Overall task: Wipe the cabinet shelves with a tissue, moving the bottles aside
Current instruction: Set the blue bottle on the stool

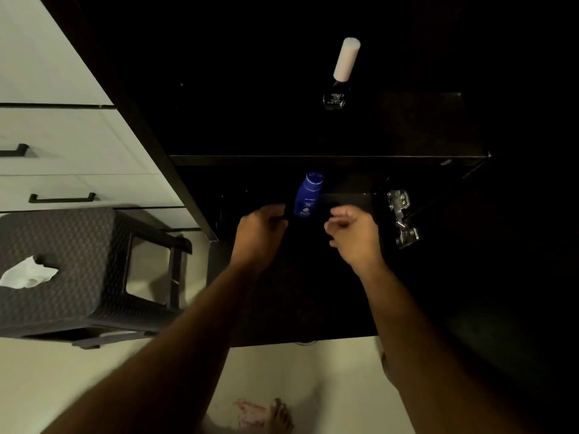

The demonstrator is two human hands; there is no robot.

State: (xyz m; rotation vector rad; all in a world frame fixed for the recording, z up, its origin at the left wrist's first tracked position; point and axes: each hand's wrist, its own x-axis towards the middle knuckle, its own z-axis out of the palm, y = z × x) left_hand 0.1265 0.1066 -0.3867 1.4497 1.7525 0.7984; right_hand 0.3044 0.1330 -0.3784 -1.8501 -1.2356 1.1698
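Observation:
A blue lotion bottle stands on the dark lower shelf of the open cabinet. My left hand is just left of it, fingers curled down into the dark with the tips hidden. Just right of the bottle is my right hand, its fingers loosely curled and holding nothing. Neither hand touches the bottle. On the upper shelf stands a dark bottle with a tall white cap. A crumpled white tissue lies on a dark woven stool at the left.
A metal door hinge sits on the cabinet's right side, close to my right hand. White drawers with black handles are at the left, behind the stool. Pale floor lies below, with a bare foot on it.

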